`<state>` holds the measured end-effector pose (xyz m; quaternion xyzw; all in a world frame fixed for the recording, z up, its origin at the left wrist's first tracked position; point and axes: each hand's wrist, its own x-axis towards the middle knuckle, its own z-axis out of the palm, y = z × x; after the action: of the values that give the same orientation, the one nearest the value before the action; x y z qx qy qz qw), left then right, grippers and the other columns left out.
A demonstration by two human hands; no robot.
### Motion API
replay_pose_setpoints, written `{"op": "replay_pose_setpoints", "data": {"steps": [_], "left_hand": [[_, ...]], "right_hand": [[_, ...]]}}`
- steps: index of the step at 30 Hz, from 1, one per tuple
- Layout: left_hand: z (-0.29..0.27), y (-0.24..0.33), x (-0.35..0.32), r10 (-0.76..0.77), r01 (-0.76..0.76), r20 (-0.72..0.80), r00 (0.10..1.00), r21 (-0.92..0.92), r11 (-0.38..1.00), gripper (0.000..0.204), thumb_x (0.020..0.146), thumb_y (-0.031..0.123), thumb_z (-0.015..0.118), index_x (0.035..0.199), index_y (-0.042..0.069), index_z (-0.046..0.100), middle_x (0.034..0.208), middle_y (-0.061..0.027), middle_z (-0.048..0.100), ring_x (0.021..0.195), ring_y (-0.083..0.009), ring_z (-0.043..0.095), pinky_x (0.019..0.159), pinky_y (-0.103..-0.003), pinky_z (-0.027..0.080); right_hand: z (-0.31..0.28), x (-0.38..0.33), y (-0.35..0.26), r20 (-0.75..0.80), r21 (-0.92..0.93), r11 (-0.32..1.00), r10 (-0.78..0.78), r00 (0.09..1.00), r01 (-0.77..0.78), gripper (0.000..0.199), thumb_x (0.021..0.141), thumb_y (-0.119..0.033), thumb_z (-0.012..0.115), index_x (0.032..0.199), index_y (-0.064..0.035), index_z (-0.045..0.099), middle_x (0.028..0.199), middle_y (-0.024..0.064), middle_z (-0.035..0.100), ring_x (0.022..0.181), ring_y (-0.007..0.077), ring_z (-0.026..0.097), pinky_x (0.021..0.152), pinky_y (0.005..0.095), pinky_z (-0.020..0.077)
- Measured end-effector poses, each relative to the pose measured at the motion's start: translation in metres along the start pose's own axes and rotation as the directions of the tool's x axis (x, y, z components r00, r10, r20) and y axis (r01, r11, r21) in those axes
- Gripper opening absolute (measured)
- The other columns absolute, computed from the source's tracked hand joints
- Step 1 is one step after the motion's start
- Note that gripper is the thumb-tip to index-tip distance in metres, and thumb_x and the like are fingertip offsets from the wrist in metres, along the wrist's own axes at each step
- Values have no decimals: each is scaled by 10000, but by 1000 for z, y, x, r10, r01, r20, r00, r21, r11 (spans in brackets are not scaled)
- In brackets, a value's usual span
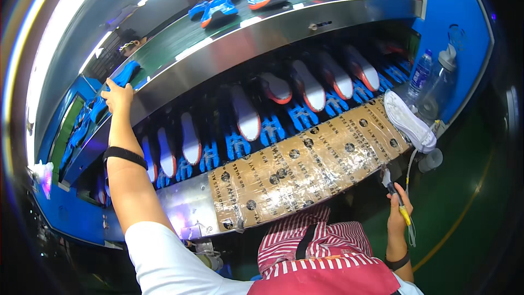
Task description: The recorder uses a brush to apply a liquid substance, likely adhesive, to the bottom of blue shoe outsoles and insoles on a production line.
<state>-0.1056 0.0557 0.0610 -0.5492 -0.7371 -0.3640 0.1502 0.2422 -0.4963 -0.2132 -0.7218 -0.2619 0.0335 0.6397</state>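
While the left hand (119, 97) stretched past the left side of the cardboard (300, 169), its fingers stood apart at a blue shoe upper (127, 72); whether they touched it, I couldn't tell. Off the cardboard's near right corner, the right hand (400, 213) curled its fingers around a dark-and-yellow tool (392, 189). A white sole (408, 122) lay at the cardboard's right end.

Two bare hands (118, 98), one handheld tool (392, 188) in sight here
I count at least seven pale-bottomed shoes (245, 114) mid-frame; toward the right, two bottles (420, 76), one white sole (409, 120), one clear cup (431, 160); and two black armbands (125, 156).
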Motion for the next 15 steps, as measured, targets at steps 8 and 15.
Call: {"op": "replay_pose_setpoints", "data": {"steps": [8,15], "left_hand": [[60,-73,119,396,-456,287,872,186,870,643,692,199,560,1312,279,406,1425,-141,255,1226,-389,366,1001,-416,334],[58,-13,76,605,-619,134,785,112,778,561,714,171,551,1258,277,463,1364,-189,351,1209,-356,400,1006,-342,317]], "right_hand": [[18,8,-7,74,4,996,90,993,-91,272,882,-143,517,1096,15,573,924,92,621,777,121,585,728,240,457],[35,13,-21,82,-12,997,76,994,-75,269,876,-132,532,1095,20,569,942,103,620,790,134,601,732,240,460]]}}
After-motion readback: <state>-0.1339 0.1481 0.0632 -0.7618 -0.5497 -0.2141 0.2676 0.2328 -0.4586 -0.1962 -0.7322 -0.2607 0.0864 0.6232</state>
